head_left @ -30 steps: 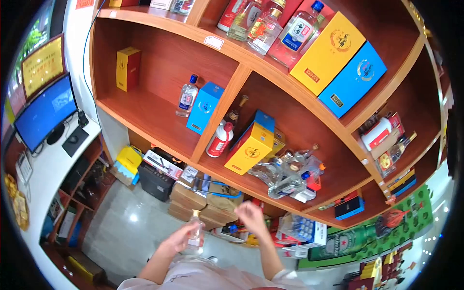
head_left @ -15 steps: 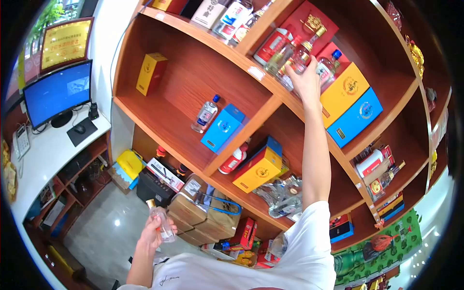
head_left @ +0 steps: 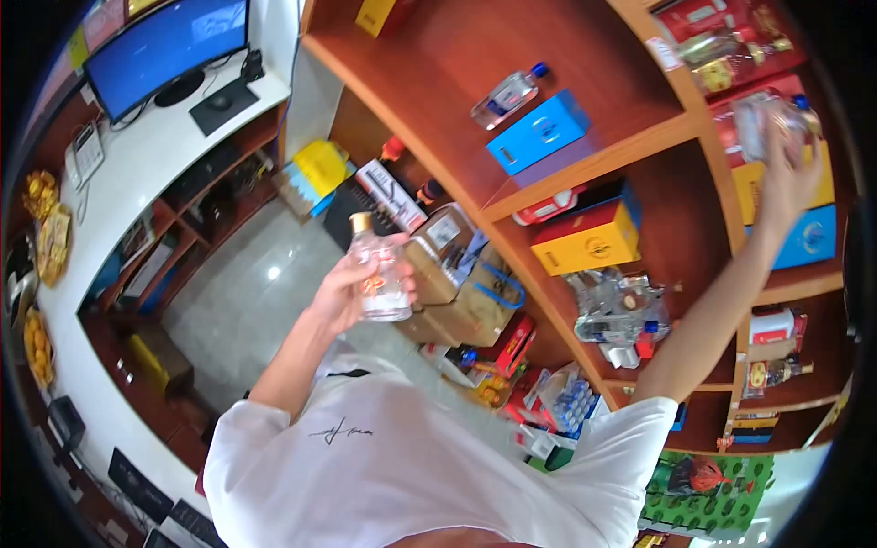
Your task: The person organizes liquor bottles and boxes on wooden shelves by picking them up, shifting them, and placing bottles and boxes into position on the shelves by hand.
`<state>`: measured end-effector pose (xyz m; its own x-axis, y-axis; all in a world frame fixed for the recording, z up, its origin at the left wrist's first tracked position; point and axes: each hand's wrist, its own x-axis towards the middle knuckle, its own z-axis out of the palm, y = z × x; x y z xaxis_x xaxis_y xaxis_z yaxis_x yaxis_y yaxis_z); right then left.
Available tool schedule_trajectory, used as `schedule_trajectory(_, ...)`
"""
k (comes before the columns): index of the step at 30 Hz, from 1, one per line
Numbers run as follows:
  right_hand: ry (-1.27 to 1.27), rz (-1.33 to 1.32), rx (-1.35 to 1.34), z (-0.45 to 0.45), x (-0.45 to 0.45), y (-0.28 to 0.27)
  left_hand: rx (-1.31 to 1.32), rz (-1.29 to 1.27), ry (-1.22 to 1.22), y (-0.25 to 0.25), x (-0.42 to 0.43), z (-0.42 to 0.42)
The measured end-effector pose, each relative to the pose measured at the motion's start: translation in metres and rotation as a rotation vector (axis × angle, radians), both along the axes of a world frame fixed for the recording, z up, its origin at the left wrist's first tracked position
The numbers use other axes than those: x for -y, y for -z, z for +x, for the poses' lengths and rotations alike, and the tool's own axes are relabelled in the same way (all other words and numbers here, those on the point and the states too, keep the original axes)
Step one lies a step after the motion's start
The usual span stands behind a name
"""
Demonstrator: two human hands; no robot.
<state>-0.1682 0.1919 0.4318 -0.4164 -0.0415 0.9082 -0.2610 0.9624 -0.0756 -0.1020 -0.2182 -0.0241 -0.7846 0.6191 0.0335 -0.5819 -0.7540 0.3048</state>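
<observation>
My left hand is closed around a clear glass bottle with a gold cap and red-gold marking, held upright in front of my chest. At the upper right, my right hand reaches into a shelf compartment. Its fingers are smeared by motion, beside a clear blue-capped bottle; whether they grip it cannot be made out. A gold-capped bottle lies in view just above, among red packaging. Yellow and blue boxes stand beside my right wrist.
Wooden shelving holds another blue-capped bottle, a blue box, a yellow box and a cluster of clear bottles. Cardboard cartons stand on the floor. A white desk with a monitor runs along the left.
The view has swung, shifting the shelves right and up. My left hand has raised its bottle. My right hand has left the gold-capped bottle and is now beside the blue-capped one.
</observation>
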Motion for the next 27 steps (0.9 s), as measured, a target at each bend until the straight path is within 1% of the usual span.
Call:
schedule_trajectory(1, 0.093, -0.062, -0.045, 0.026, 0.048, 0.020, -0.023, 0.026, 0.002, 0.001, -0.004, 0.000)
schedule_trajectory(2, -0.064, -0.175, 0.005, 0.046, 0.079, 0.042, -0.027, 0.010, 0.011, 0.001, -0.005, -0.001)
schedule_trajectory(3, -0.036, -0.245, 0.118, 0.066, 0.092, 0.055, -0.012, 0.039, 0.038, 0.002, -0.006, 0.000)
schedule_trajectory(5, -0.163, -0.338, 0.260, 0.095, 0.111, 0.102, 0.011, 0.116, 0.075, 0.009, -0.013, 0.002)
schedule_trajectory(6, -0.159, -0.371, 0.306, 0.109, 0.130, 0.131, 0.023, 0.159, 0.080, 0.014, -0.018, 0.004)
schedule_trajectory(7, -0.165, -0.320, 0.443, 0.125, 0.134, 0.155, 0.034, 0.203, 0.084, 0.017, -0.023, 0.006)
schedule_trajectory(8, -0.319, -0.430, 0.562, 0.132, 0.149, 0.180, 0.033, 0.243, 0.118, 0.016, -0.026, 0.008)
schedule_trajectory(9, -0.420, -0.678, 0.678, 0.147, 0.159, 0.210, 0.029, 0.284, 0.149, 0.013, -0.028, 0.011)
schedule_trajectory(10, -0.528, -0.846, 0.814, 0.153, 0.175, 0.229, 0.024, 0.325, 0.176, 0.008, -0.030, 0.013)
schedule_trajectory(12, -0.624, -0.964, 0.930, 0.159, 0.190, 0.270, 0.087, 0.190, 0.214, -0.027, -0.027, 0.022)
schedule_trajectory(14, -0.567, -0.887, 1.099, 0.160, 0.181, 0.306, 0.119, 0.126, 0.254, -0.032, -0.025, 0.027)
schedule_trajectory(16, -0.534, -0.919, 1.132, 0.159, 0.184, 0.328, 0.124, 0.143, 0.303, -0.032, -0.024, 0.029)
schedule_trajectory(17, -0.543, -0.935, 1.159, 0.161, 0.186, 0.330, 0.179, 0.079, 0.289, -0.035, -0.024, 0.036)
schedule_trajectory(18, -0.552, -0.949, 1.186, 0.162, 0.187, 0.332, 0.171, 0.081, 0.302, -0.032, -0.025, 0.038)
schedule_trajectory(20, -0.539, -0.953, 1.205, 0.163, 0.187, 0.335, 0.152, 0.085, 0.332, -0.014, -0.030, 0.040)
schedule_trajectory(23, -0.504, -0.934, 1.252, 0.168, 0.182, 0.343, 0.143, 0.188, 0.426, 0.019, -0.034, 0.046)
schedule_trajectory(25, -0.451, -0.864, 1.282, 0.170, 0.179, 0.344, 0.171, 0.191, 0.439, 0.024, -0.037, 0.049)
schedule_trajectory(27, -0.468, -0.873, 1.251, 0.172, 0.177, 0.345, 0.192, 0.185, 0.447, 0.025, -0.043, 0.052)
